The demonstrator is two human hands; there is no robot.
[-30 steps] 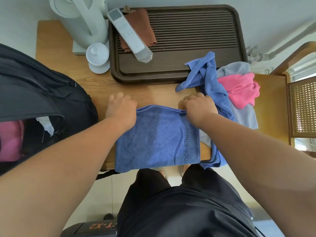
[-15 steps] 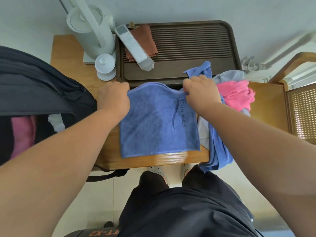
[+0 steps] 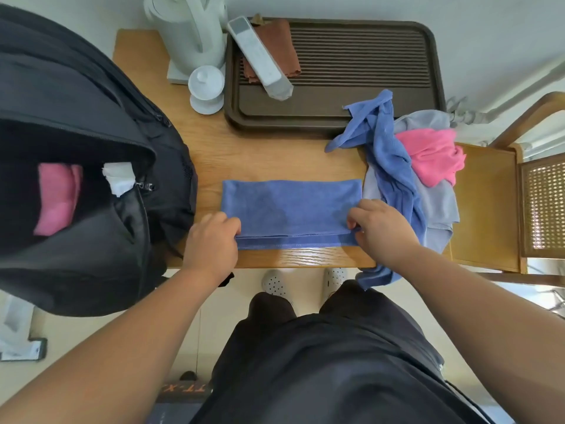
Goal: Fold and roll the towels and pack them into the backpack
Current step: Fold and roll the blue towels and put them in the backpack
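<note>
pinched the blue towel (image 3: 290,203) at both near corners, with left hand (image 3: 212,243) and right hand (image 3: 382,231) curled onto the hem; lay folded in a flat strip on the table (image 3: 275,154), between backpack (image 3: 76,117) and towel pile (image 3: 412,166); seemed light, soft, floppy, best rolled from a short end

Orange letters, upside down, stand on a dark object (image 3: 182,396) on the floor beside the person's legs. The part that shows reads roughly "TT-X"; the rest is hidden.
</note>
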